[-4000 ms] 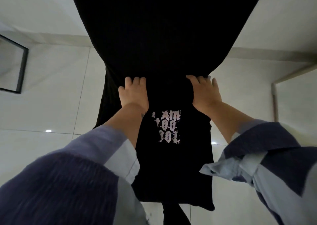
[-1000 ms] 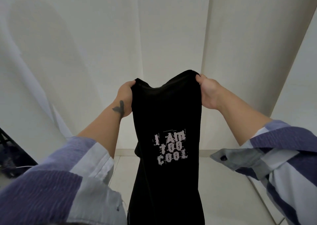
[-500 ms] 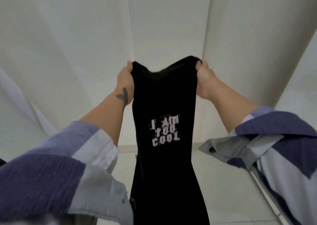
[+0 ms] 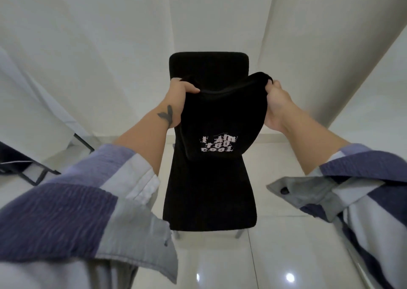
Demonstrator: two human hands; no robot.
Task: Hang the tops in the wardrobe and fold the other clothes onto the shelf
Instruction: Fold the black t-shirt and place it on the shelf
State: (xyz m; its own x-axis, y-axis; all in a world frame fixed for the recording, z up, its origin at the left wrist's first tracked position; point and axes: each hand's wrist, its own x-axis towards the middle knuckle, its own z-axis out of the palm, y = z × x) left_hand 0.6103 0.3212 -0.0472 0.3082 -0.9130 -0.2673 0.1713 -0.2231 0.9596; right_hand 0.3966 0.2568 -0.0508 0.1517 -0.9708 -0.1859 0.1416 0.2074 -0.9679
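Held up in front of the chest: black garment, folded narrow, white print "I AM TOO COOL" facing the camera, lower end hanging in a rounded fold just below the print. Left hand at the upper left corner, grip pinching the cloth, thumb curled over the top edge. Right hand at the upper right corner, grip likewise closed on a bunched bit of fabric, fingers wrapped behind it. Top edge sagging a little between the two hands, right corner higher than left.

Directly behind the garment: black chair, backrest showing above the hands, seat showing below the hanging fold, pale legs just visible under the seat. Whether the garment touches the backrest — cannot tell, black on black.

Small dark tattoo on the left wrist. Sleeves in wide purple and pale grey stripes on both forearms, cuffs loose, right cuff flapping open with a dark button.

Below: glossy white tiled floor with two bright light reflections. Behind: pale walls meeting at a corner. At the far left edge, a dark metal frame low by the floor, only partly in view. No wardrobe or shelf visible from this angle.
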